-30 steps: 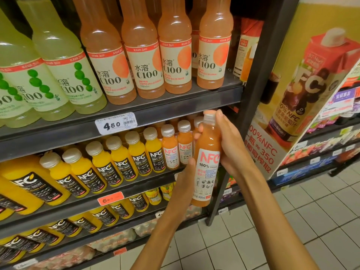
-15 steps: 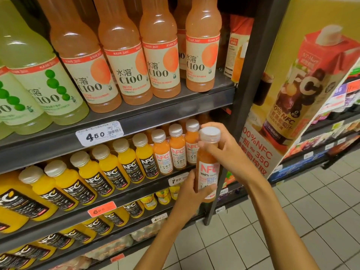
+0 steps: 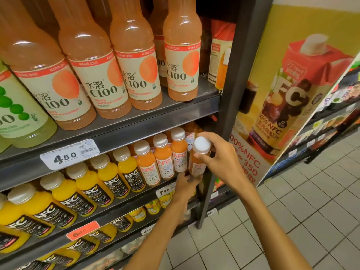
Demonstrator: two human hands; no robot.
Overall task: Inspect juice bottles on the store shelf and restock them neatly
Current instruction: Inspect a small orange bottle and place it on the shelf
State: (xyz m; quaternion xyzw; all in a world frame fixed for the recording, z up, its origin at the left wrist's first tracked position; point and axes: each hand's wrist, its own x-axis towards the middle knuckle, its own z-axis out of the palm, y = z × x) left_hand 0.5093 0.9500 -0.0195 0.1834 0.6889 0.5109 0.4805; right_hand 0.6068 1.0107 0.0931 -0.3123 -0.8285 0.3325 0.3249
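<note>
Bottle (image 3: pixel 197 162) pinched at its neck by right hand (image 3: pixel 220 160), left hand (image 3: pixel 185 185) gripping its base; it could easily knock neighbouring bottle (image 3: pixel 179 152) going in.

Held orange NFC bottle (image 3: pixel 197 162): white cap, white label, upright, positioned at the right end of the middle shelf (image 3: pixel 120 199) front edge. Three matching orange NFC bottles (image 3: pixel 163 158) are lined up just to its left, upright, caps on. Yellow NFC bottles (image 3: pixel 105 180) are ranged further left along the same shelf.
</note>
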